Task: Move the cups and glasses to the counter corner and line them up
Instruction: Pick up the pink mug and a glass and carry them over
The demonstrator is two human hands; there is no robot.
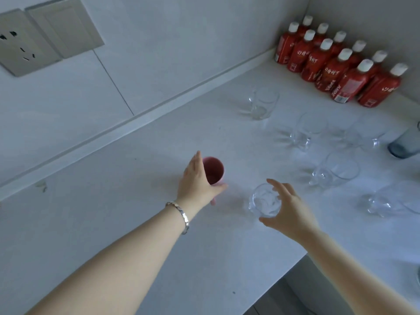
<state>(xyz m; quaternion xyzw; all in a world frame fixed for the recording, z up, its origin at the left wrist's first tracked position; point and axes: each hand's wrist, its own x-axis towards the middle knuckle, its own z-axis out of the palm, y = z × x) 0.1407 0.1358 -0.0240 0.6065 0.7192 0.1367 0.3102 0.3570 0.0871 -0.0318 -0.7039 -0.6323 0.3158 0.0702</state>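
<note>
Head view, centre frame — left hand (195,185) fingers wrapped round pink cup (213,170), upright on tabletop (127,201). Right hand (288,208) fingers curled on clear glass (264,201), lower centre. Corner, red bottles (334,64): upper right — right hand nearer.

Dim, bluish, soft light; faint shadows, slight blur, wide-angle bending at edges.
</note>
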